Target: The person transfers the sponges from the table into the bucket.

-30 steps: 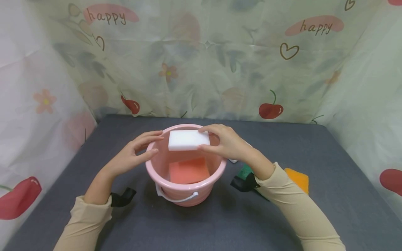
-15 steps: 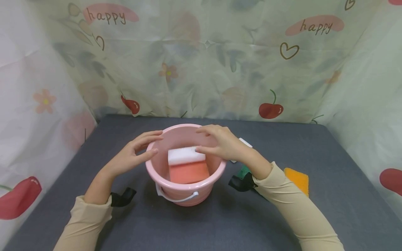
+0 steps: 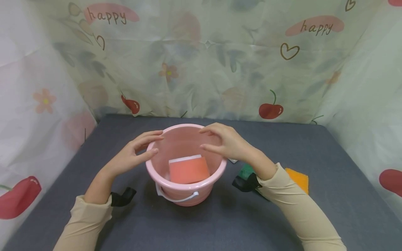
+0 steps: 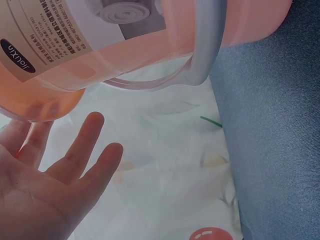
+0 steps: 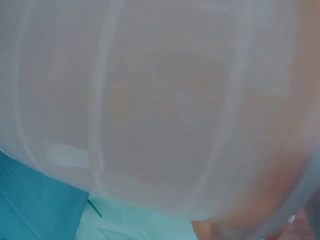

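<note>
A pink bucket [image 3: 185,132] with a white handle [image 3: 185,198] stands on the dark table. In it lies an orange sponge [image 3: 189,170], and behind that shows the top edge of a white sponge block [image 3: 185,159]. My left hand [image 3: 133,153] rests at the bucket's left rim, its thumb and fingertips reaching just over the edge. In the left wrist view the left hand [image 4: 45,195] has straight, spread fingers by the rim. Over the right rim is my right hand [image 3: 227,141], thumb and fingers apart with nothing between them. The bucket's ribbed wall [image 5: 150,100] fills most of the right wrist view.
Right of the bucket lie a green piece [image 3: 246,170], partly hidden by the right wrist's black mount [image 3: 246,183], and a yellow-orange pad [image 3: 298,178] beside the sleeve. A white corner [image 3: 233,160] shows under the right forearm. Patterned curtains [image 3: 207,69] enclose the table.
My right hand has let go of the white sponge block, which dropped into the bucket behind the orange sponge. The right hand has shifted slightly right; the left hand has stayed put.
</note>
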`<state>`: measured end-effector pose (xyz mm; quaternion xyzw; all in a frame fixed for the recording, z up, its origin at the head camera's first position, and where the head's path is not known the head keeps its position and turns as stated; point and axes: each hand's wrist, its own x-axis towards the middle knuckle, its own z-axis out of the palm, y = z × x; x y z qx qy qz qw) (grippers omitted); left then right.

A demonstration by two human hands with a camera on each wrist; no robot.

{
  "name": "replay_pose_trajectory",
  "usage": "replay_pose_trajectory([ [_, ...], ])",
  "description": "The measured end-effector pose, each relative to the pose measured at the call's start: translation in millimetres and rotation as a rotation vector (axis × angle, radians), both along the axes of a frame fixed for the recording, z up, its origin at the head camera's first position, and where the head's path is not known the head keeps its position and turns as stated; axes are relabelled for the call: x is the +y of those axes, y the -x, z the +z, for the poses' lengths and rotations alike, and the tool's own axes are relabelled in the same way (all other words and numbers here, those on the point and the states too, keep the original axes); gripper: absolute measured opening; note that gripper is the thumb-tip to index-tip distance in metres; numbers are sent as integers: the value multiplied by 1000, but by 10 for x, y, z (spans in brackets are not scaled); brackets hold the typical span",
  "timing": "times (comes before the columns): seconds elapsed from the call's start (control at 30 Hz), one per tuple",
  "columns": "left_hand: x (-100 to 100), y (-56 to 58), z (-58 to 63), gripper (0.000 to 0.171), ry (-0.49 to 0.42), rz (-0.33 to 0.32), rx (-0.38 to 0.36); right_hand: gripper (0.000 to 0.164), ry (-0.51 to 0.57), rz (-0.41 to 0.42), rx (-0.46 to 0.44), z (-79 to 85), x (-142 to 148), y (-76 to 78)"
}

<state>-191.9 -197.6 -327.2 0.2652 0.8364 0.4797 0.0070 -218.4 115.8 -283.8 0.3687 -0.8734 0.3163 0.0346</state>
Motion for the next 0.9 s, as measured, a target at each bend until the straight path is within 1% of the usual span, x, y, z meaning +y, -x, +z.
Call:
replay_pose_trajectory([
  [0.2, 0, -4, 2, 43, 0, 3, -4, 37, 57, -36, 43, 48, 151, 5],
  [0.3, 3, -9, 10, 43, 4, 5, -13, 37, 62, -72, 46, 58, 264, 20],
  [0.4, 2, -10, 5, 43, 2, 0, -7, 38, 61, -121, 41, 45, 386, 43],
  [0.6, 3, -9, -11, 42, -6, -12, 18, 39, 64, -207, -5, -26, 610, 107],
  [0.9, 7, -17, 2, 44, -4, -1, 0, 41, 34, -306, -71, -187, 889, 225],
])
